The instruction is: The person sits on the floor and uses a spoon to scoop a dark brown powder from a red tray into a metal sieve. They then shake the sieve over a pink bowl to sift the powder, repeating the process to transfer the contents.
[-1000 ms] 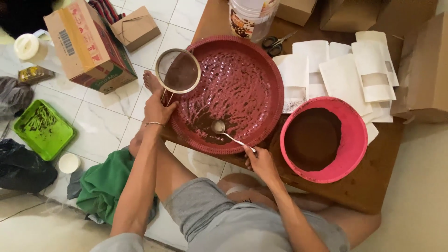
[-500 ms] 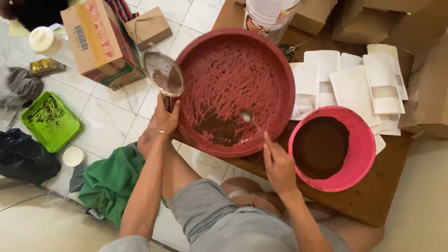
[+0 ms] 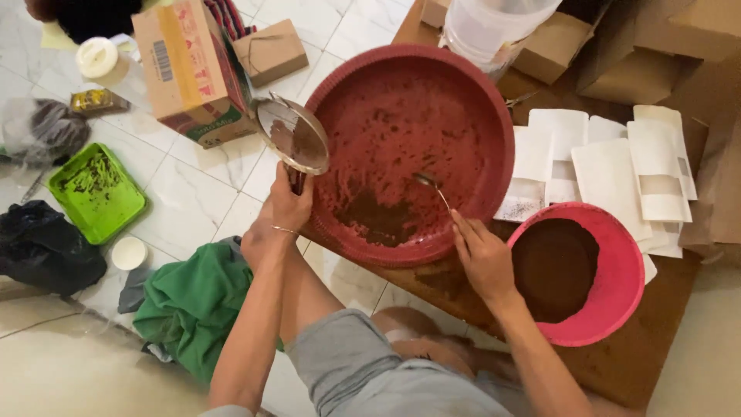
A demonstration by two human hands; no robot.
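Left hand (image 3: 284,212) closed around the short handle of a round mesh sieve (image 3: 293,143), which it holds tilted at the left rim of the big red tray (image 3: 494,108); a smear of brown powder clings to the mesh. Right hand (image 3: 485,259) is pinched narrow on the handle of a metal spoon (image 3: 429,184), with the spoon's bowl resting inside the tray, above and to the right of a low heap of brown powder (image 3: 378,220) gathered at the tray's near side. Judged from its look, the sieve is light and stiff, the wire mesh thin enough to dent, so the handle is the sound place to grip it and the frame the second choice; the spoon is light, rigid and likely slick, best taken far back on the handle as the hand has it. The powder is loose and fine, apt to spill or drift if jolted. The sieve stands just left of the powder heap and apart from it; the spoon is nearer, between the two hands. The tray sits on a wooden table (image 3: 664,332), overhanging the near-left edge. Beside the right hand, touching the tray's rim or nearly so, is a pink bowl (image 3: 625,270) of dark brown powder. White paper pouches (image 3: 610,174) lie behind the bowl. A cardboard box (image 3: 189,69) and a green tray (image 3: 96,193) are on the tiled floor to the left.
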